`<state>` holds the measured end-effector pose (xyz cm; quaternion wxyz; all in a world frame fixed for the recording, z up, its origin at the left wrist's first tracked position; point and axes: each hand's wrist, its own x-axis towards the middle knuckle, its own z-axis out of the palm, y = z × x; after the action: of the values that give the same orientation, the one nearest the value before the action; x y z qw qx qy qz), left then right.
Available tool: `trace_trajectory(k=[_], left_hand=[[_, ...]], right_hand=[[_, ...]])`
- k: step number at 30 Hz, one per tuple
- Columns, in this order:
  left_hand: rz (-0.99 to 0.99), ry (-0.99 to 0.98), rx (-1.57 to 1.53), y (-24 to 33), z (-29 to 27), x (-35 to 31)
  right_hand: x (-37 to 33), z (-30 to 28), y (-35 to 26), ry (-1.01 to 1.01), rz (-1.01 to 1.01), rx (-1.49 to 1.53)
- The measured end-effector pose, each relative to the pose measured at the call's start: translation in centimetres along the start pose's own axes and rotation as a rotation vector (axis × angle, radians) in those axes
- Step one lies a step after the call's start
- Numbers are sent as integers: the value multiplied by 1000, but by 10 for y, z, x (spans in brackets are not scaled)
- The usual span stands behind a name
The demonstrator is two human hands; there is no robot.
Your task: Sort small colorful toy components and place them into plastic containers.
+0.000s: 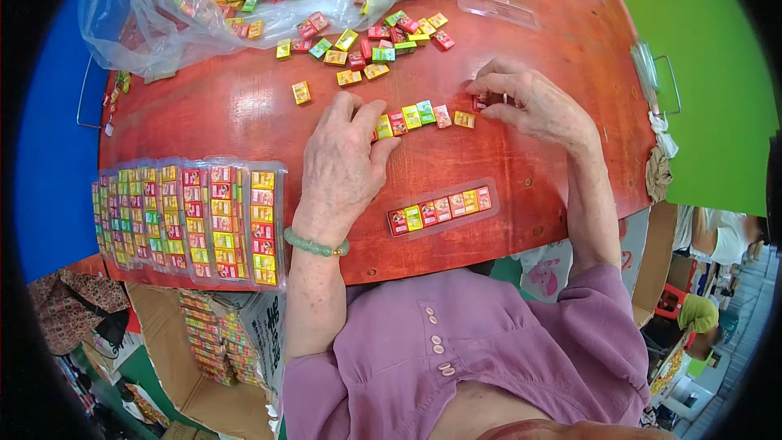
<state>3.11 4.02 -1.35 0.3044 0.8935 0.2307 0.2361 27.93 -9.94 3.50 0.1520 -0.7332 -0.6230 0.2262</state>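
Note:
My left hand (pixel 346 151), with a green bead bracelet on the wrist, has its thumb and fingers closed round the left end of a short row of small candy-like boxes (pixel 411 116), yellow, red and green. Its palm hides part of that end. To the right, a yellow box (pixel 464 119) lies loose beside the row. A red small box (pixel 481 102) is pinched in the fingertips of my right hand (pixel 533 106). Nearer to me, a clear plastic tray (pixel 481 218) holds one line of similar boxes.
Filled clear trays (pixel 281 195) overlap at the left. A clear plastic bag (pixel 130 33) spills coloured boxes at the back, with a loose heap (pixel 383 41) before it. An empty clear tray (pixel 497 10) lies at back right. Below the table's left edge stands a cardboard box (pixel 167 342).

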Motion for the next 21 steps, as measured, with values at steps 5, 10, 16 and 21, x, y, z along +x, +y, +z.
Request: trace_trajectory(k=[5,10,16,21], left_hand=[[-2,-2,12,0,0,1],[35,5,41,1,-2,3],[-3,-14,26,1,-2,3],[1,-26,36,3,-1,4]], right_hand=[[1,-4,-9,-105,-1,94],[-1,4,0,-99,-84,86],[-6,7,-12,-67,-47,87],[-8,16,-10,94,-3,23]])
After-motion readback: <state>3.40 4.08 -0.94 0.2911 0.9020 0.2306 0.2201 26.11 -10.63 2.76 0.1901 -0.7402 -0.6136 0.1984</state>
